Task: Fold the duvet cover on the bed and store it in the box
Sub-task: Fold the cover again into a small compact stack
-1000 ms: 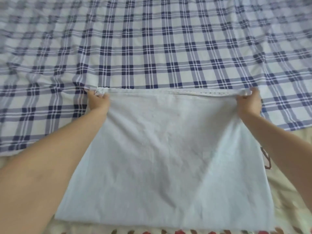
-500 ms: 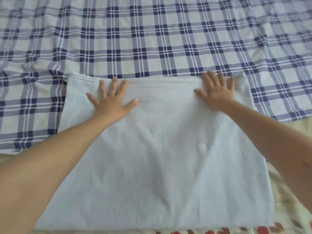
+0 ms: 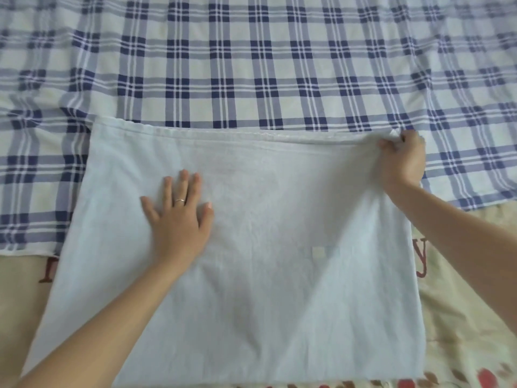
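Pale blue cloth, the duvet cover (image 3: 279,303) lies folded on the bed (image 3: 251,65), at its near edge. We fear its layers may slide askew if the right hand (image 3: 402,161), fingers (image 3: 388,145) pinching the far right corner, tugs while the left hand (image 3: 179,219) merely presses flat, fingers spread. It looks soft and faintly creased; how many layers, we cannot quite tell.

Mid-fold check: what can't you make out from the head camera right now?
- Box: outside the head view entirely.
- Duvet cover layers: head view shows only the top one.
- Right hand fingertips: curled into the cover's far corner.
- Red lettering on the cream sheet: mostly covered by the cover.
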Demonstrator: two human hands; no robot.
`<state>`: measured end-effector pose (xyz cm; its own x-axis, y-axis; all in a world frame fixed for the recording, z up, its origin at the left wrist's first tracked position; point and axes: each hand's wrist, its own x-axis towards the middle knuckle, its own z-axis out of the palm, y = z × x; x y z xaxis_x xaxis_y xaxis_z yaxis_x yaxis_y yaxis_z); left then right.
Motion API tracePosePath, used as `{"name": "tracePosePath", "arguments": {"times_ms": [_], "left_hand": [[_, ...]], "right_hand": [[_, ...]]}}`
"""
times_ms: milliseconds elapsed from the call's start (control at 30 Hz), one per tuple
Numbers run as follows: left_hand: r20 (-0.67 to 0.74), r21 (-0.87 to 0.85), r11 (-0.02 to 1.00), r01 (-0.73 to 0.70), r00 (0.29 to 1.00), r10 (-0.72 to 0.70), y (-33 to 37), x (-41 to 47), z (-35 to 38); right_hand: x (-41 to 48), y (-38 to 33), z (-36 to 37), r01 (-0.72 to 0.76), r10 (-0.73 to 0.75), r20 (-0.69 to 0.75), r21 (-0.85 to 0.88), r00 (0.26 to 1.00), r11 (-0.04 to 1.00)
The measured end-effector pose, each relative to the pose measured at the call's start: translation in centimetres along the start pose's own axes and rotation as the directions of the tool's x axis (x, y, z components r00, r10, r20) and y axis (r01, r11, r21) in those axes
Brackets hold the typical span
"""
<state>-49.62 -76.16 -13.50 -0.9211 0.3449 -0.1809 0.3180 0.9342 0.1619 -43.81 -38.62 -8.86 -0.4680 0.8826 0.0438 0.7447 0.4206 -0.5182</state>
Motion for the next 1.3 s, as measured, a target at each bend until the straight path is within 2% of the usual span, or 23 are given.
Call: {"name": "tracePosePath", "arguments": {"times_ms": [100, 233, 333, 400, 467, 500, 567, 600, 633, 667, 700, 733, 767, 833, 900, 967, 1000, 1067, 1133, 1167, 1200, 1233, 1300], "left_hand": [[-0.041, 0.009, 1.0, 0.013, 0.999, -0.013, -0.3, 0.3, 0.9], [-0.07, 0.018, 1.0, 0.025, 0.997, -0.024, -0.3, 1.1, 1.7], [-0.068, 0.021, 0.999, 0.039, 0.997, -0.037, 0.0, 0.9, 2.3], [-0.031, 0.029, 0.999, 0.029, 0.999, -0.028, 0.2, 0.9, 2.2], [-0.019, 0.017, 0.998, 0.061, 0.998, -0.061, 0.7, 1.0, 1.5], [-0.011, -0.001, 0.996, 0.091, 0.996, -0.091, 1.2, 1.1, 1.1], [-0.031, -0.039, 0.997, 0.063, 0.997, -0.065, 2.7, -0.1, -0.2], [-0.04, -0.026, 0.998, -0.053, 0.998, 0.052, 2.9, -1.8, -0.5], [-0.027, 0.025, 0.974, -0.224, 0.974, 0.224, 2.6, -3.3, -0.5], [0.037, 0.102, 0.92, -0.378, 0.926, 0.376, 1.3, -5.4, 0.0], [0.085, 0.178, 0.877, -0.447, 0.895, 0.438, -0.7, -7.2, 0.6], [0.101, 0.235, 0.877, -0.42, 0.908, 0.407, -3.2, -8.3, 1.0], [0.085, 0.251, 0.918, -0.308, 0.951, 0.296, -5.7, -9.4, 1.4], [0.053, 0.184, 0.983, 0.001, 0.999, -0.011, -8.8, -10.8, 1.4], [0.061, 0.107, 0.961, 0.255, 0.963, -0.263, -8.7, -12.2, 1.3], [0.051, 0.044, 0.928, 0.369, 0.927, -0.371, -6.2, -13.8, 1.2], [0.053, 0.027, 0.95, 0.311, 0.949, -0.312, -4.5, -14.6, 1.2], [0.092, 0.037, 0.999, 0.006, 0.996, -0.009, -0.6, -15.8, 1.3], [0.127, 0.114, 0.953, -0.282, 0.955, 0.268, 1.1, -16.2, 2.2], [0.142, 0.147, 0.934, -0.325, 0.942, 0.305, 0.6, -16.1, 2.4], [0.156, 0.178, 0.934, -0.311, 0.946, 0.285, -0.9, -16.3, 2.7], [0.156, 0.205, 0.944, -0.258, 0.961, 0.229, -3.0, -16.8, 2.9], [0.138, 0.209, 0.969, -0.133, 0.985, 0.105, -8.1, -18.9, 3.2]], "right_hand": [[0.1, 0.2, 0.0, 0.079, -0.082, -0.058, -0.051, 0.995, 0.996], [0.2, 1.9, 3.0, -0.039, 0.04, 0.03, -0.037, 0.999, 0.999], [-0.9, 1.1, 3.7, -0.092, 0.086, -0.063, -0.097, 0.994, 0.991], [-3.8, 0.0, 2.6, 0.005, -0.028, -0.148, -0.153, 0.989, 0.988], [-9.9, -1.2, 1.6, 0.275, -0.279, -0.029, -0.1, 0.96, 0.956], [-14.1, -1.6, 1.4, 0.445, -0.434, 0.137, -0.062, 0.89, 0.893], [-21.9, -0.2, 0.7, 0.779, -0.679, 0.476, -0.022, 0.559, 0.626], [-24.1, 2.2, -0.2, 0.87, -0.7, 0.578, -0.034, 0.418, 0.492], [-24.0, 5.1, -0.9, 0.908, -0.682, 0.636, -0.072, 0.361, 0.413], [-23.5, 8.5, -2.0, 0.879, -0.609, 0.673, -0.137, 0.421, 0.456], [-22.3, 12.0, -3.2, 0.804, -0.506, 0.67, -0.243, 0.544, 0.543], [-20.8, 14.8, -4.7, 0.684, -0.353, 0.652, -0.36, 0.671, 0.635], [-19.9, 17.2, -6.2, 0.529, -0.172, 0.614, -0.463, 0.77, 0.712], [-19.4, 19.3, -8.3, 0.3, 0.058, 0.527, -0.567, 0.848, 0.768], [-21.2, 17.8, -8.9, 0.176, 0.097, 0.409, -0.58, 0.907, 0.795], [-24.0, 13.9, -7.5, 0.113, 0.039, 0.286, -0.499, 0.958, 0.859], [-25.7, 11.2, -6.4, 0.123, -0.006, 0.257, -0.441, 0.966, 0.889], [-29.7, 5.7, -3.6, 0.344, -0.236, 0.356, -0.279, 0.904, 0.897], [-33.4, 2.2, -0.9, 0.658, -0.519, 0.523, -0.11, 0.676, 0.745], [-34.0, 2.1, 0.0, 0.75, -0.587, 0.584, -0.057, 0.561, 0.659], [-33.8, 3.3, 0.3, 0.783, -0.585, 0.634, -0.055, 0.506, 0.619], [-33.2, 5.4, -0.1, 0.779, -0.539, 0.674, -0.088, 0.506, 0.621], [-31.6, 11.1, -2.1, 0.685, -0.392, 0.678, -0.227, 0.622, 0.692]]}}
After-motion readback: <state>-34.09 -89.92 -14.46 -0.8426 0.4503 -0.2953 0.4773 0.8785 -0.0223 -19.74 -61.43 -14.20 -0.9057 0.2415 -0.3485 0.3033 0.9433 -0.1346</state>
